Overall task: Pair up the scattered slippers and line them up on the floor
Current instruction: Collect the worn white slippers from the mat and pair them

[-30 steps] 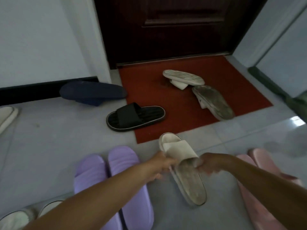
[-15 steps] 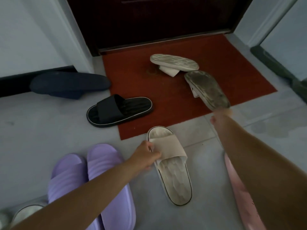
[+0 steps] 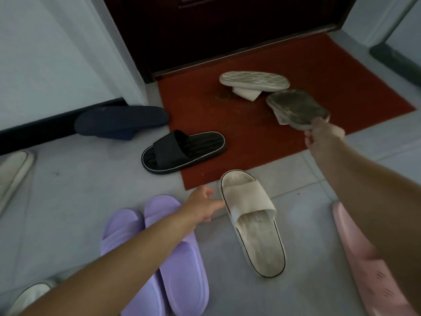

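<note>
Nearest to us, the purple pair (image 3: 159, 258) lies side by side, toes pointing away, and we judge it finished. A white slipper (image 3: 29, 295) in the bottom left corner is cut off by the frame. A pink slipper (image 3: 369, 265) on the right is partly covered by the right forearm. We cannot tell whether either has its partner beside it.

Next out, the beige slipper (image 3: 252, 222) lies upright and angled on the tiles, its toe at the edge of the red mat (image 3: 250, 133). The left hand (image 3: 202, 207) is at its left edge, fingers relaxed and holding nothing (contact with the rim is not clear).

Further on, a black slipper (image 3: 184, 151) lies upright, half on the mat, and a navy slipper (image 3: 120, 122) lies sole-up by the skirting. A cream slipper (image 3: 13, 172) shows at the left edge. None has a partner alongside.

On the mat, the right hand (image 3: 323, 137) grips the heel end of the overturned grey-soled slipper (image 3: 296, 108), which we take for the beige one's mate. Just beyond it, a white-soled slipper (image 3: 252, 82) lies sole-up near the door (image 3: 205, 30).

Assessment: one pair confirmed, one pair in hand, at least four singles unplaced. We judge the task less than half done.
</note>
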Tool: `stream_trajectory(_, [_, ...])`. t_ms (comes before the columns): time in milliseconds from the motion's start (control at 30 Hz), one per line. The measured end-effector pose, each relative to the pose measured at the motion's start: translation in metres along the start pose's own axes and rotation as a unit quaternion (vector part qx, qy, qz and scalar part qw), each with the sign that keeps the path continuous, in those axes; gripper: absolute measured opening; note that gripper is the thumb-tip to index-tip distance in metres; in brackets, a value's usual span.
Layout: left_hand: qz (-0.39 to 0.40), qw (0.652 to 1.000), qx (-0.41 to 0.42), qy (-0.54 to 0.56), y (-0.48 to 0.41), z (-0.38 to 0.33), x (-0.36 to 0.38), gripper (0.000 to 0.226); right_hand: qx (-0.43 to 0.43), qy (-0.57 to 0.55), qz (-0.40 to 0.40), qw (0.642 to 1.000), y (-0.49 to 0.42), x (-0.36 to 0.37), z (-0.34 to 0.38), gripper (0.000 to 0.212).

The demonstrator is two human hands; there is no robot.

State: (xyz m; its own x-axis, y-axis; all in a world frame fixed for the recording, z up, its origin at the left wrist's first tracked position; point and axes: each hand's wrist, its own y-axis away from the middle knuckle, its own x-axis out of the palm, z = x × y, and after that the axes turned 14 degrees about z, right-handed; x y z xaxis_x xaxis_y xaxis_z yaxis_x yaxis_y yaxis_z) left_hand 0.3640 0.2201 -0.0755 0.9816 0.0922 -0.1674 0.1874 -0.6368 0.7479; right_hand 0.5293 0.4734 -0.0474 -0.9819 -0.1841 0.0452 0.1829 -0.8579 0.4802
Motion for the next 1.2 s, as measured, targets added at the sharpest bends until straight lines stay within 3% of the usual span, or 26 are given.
stream_trajectory(167, [0.003, 0.999, 0.032, 0.023, -0.002, -0.02, -0.008, 0.044, -0.061, 0.122, -0.021, 0.99, 0.015, 0.042, 0.0, 0.025])
stream_trajectory(333, [0.01, 0.995, 0.058, 0.085, 0.0, -0.035, -0.026, 0.036, -0.203, 0.417, 0.059, 0.884, 0.073, 0.062, -0.025, 0.012])
stream_trajectory(433, [-0.026, 0.979, 0.069, 0.188, -0.002, -0.044, -0.039, 0.027, -0.261, 0.556, 0.174, 0.77, 0.117, 0.067, -0.049, 0.005])
stream_trajectory(467, [-0.052, 0.973, 0.068, 0.212, -0.005, -0.045, -0.043, 0.031, -0.273, 0.603, 0.215, 0.718, 0.132, 0.068, -0.056, 0.006])
stream_trajectory(567, [-0.084, 0.983, 0.048, 0.158, -0.01, -0.037, -0.053, 0.03, -0.422, 0.713, 0.255, 0.499, 0.164, 0.074, -0.073, 0.014])
stream_trajectory(600, [-0.068, 0.989, 0.042, 0.123, -0.011, -0.033, -0.054, 0.027, -0.444, 0.712, 0.269, 0.472, 0.17, 0.074, -0.078, 0.017])
stream_trajectory(667, [-0.04, 0.997, 0.045, 0.048, -0.013, -0.026, -0.053, 0.029, -0.429, 0.716, 0.288, 0.469, 0.174, 0.072, -0.086, 0.022])
stream_trajectory(767, [-0.08, 0.99, 0.065, -0.099, -0.014, -0.025, -0.045, 0.023, -0.403, 0.748, 0.293, 0.438, 0.172, 0.07, -0.093, 0.017])
stream_trajectory(867, [-0.124, 0.965, 0.082, -0.217, -0.018, -0.024, -0.039, 0.053, -0.384, 0.762, 0.312, 0.418, 0.165, 0.064, -0.089, 0.014])
stream_trajectory(967, [-0.157, 0.942, 0.131, -0.267, -0.021, -0.024, -0.04, 0.056, -0.287, 0.79, 0.311, 0.443, 0.144, 0.045, -0.08, 0.042])
stream_trajectory(1033, [-0.18, 0.919, 0.147, -0.319, -0.026, -0.025, -0.043, 0.06, -0.207, 0.837, 0.302, 0.408, 0.129, 0.033, -0.08, 0.06])
stream_trajectory(1133, [-0.166, 0.884, 0.145, -0.411, -0.033, -0.029, -0.044, 0.057, -0.169, 0.859, 0.291, 0.386, 0.12, 0.034, -0.09, 0.06])
stream_trajectory(1200, [-0.161, 0.88, 0.151, -0.421, -0.037, -0.03, -0.046, 0.049, -0.167, 0.867, 0.287, 0.372, 0.117, 0.04, -0.098, 0.056])
